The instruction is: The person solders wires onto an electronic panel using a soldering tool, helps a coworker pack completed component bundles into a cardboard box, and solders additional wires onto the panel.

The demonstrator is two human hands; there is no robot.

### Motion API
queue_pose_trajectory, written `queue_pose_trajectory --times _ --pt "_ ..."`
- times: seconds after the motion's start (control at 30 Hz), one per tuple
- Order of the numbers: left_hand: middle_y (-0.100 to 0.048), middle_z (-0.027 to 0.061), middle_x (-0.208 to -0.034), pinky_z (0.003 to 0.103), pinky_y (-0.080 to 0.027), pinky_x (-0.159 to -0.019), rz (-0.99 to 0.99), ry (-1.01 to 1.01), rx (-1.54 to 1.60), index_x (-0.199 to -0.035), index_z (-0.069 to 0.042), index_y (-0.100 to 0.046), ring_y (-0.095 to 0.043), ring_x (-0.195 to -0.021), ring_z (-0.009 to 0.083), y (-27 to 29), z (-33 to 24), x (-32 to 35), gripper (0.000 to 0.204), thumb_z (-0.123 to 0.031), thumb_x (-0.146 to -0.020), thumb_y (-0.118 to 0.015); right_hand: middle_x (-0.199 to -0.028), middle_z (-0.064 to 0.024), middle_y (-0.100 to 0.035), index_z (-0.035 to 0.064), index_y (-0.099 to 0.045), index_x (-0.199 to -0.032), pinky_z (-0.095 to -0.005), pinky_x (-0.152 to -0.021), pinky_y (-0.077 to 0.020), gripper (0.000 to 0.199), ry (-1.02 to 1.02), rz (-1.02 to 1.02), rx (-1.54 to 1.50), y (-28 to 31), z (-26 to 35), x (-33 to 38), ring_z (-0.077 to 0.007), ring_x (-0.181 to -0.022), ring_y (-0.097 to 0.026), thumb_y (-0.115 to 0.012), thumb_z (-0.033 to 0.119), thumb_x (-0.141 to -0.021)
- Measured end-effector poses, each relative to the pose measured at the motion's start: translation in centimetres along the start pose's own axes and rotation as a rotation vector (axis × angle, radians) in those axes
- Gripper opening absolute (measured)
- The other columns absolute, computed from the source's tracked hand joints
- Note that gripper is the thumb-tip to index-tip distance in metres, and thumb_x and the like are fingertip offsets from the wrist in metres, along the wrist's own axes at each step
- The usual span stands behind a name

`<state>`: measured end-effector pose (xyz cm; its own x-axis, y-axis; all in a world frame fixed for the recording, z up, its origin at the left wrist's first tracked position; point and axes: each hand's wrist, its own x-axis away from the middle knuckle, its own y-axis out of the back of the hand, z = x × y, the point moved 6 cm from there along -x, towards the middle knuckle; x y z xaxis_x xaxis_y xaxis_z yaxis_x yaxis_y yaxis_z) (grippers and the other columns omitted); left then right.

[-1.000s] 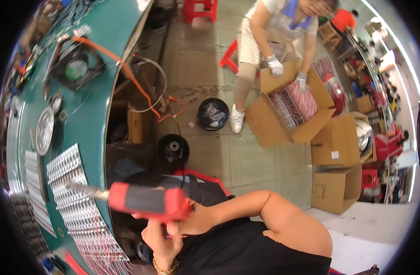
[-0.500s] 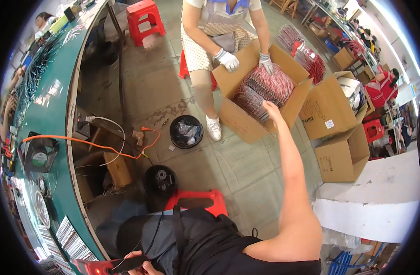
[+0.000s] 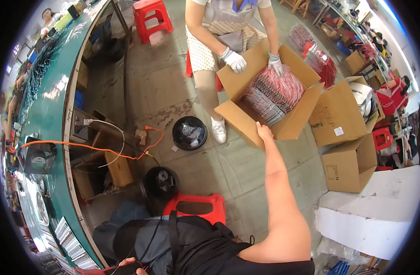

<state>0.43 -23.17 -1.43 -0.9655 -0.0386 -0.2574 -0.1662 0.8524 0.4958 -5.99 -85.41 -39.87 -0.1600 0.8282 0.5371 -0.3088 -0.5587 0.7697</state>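
An open cardboard box [image 3: 239,123] stands on the floor, filled with bundles of red, white and grey wires [image 3: 278,91]. Reaching out to it, my right hand [image 3: 265,132] pinches the edge of its near flap. A co-worker's gloved hand [image 3: 233,60] rests at the far left flap, while the co-worker's other gloved hand [image 3: 275,64] presses on the wires. Low at the frame's edge, my left hand [image 3: 135,266] is wrapped round a red and black handheld device [image 3: 97,271], mostly cut off by the edge.
To the left runs a green workbench [image 3: 54,110] with cables and parts. An orange cord [image 3: 90,144] hangs off it. Black bins [image 3: 189,133] and red stools [image 3: 152,20] stand on the floor. Two more cardboard boxes [image 3: 340,112] and bundled red wires [image 3: 322,64] lie to the right.
My right hand has moved from above the wires to the box's near flap and closed on its edge. My left hand and its device have sunk lower in view.
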Motion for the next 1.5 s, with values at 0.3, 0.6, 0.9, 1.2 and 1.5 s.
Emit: queue_pose_trajectory --times 0.3,0.6,0.9,1.2,1.5 --pt "-0.059 0.0115 -0.094 0.03 -0.045 -0.068 -0.071 -0.019 -0.077 -0.108 0.005 -0.052 -0.053 -0.077 0.0195 -0.1 -0.1 0.7 0.05 -0.042 -0.091 -0.059 -0.145 -0.0202 -0.034 0.0117 -0.039 -0.14 -0.054 -0.11 -0.0169 0.073 -0.003 0.069 0.124 -0.7 0.9 2.0 -0.0372 -0.137 -0.027 -0.024 0.063 -0.091" --pt "-0.06 0.0113 -0.094 0.03 -0.044 -0.07 -0.069 0.02 -0.036 -0.109 0.005 -0.052 -0.053 -0.079 0.0191 0.0 0.4 1.0 0.052 -0.043 -0.09 -0.059 -0.143 -0.0221 -0.036 0.0116 -0.039 -0.14 -0.0557 -0.109 -0.0174 0.072 -0.124 -0.121 0.233 -0.9 0.8 2.2 -0.0411 -0.133 -0.03 -0.023 0.062 -0.092" --pt "-0.06 0.0111 -0.101 0.029 -0.045 -0.079 -0.108 0.067 0.161 -0.116 0.003 -0.051 -0.056 -0.088 0.0191 1.1 2.4 1.9 0.048 -0.035 -0.09 -0.063 -0.113 -0.0221 -0.06 0.0034 -0.059 -0.116 -0.0468 -0.097 -0.041 0.047 0.872 -0.46 0.3 -8.8 9.0 20.1 -0.0375 -0.11 -0.055 -0.061 0.039 -0.085" --pt "-0.061 0.0125 -0.095 0.026 -0.047 -0.068 -0.149 0.173 0.319 -0.111 0.007 -0.052 -0.057 -0.079 0.017 3.0 5.8 3.9 0.04 -0.013 -0.079 -0.066 -0.097 -0.0137 -0.069 0.0027 -0.066 -0.104 -0.0337 -0.084 -0.0498 0.032 1.007 1.219 0.07 -8.8 16.2 48.4 -0.0247 -0.093 -0.066 -0.059 0.03 -0.09" --pt "-0.065 0.0155 -0.096 0.031 -0.05 -0.069 0.064 -0.054 0.069 -0.111 0.006 -0.054 -0.066 -0.082 0.0268 3.1 4.4 3.4 0.044 -0.022 -0.081 -0.07 -0.132 -0.0177 -0.048 0.0025 -0.037 -0.139 -0.0368 -0.1 -0.0397 0.067 1.518 1.54 -0.075 -4.4 17.8 60.8 -0.0292 -0.119 -0.05 -0.064 0.033 -0.086"
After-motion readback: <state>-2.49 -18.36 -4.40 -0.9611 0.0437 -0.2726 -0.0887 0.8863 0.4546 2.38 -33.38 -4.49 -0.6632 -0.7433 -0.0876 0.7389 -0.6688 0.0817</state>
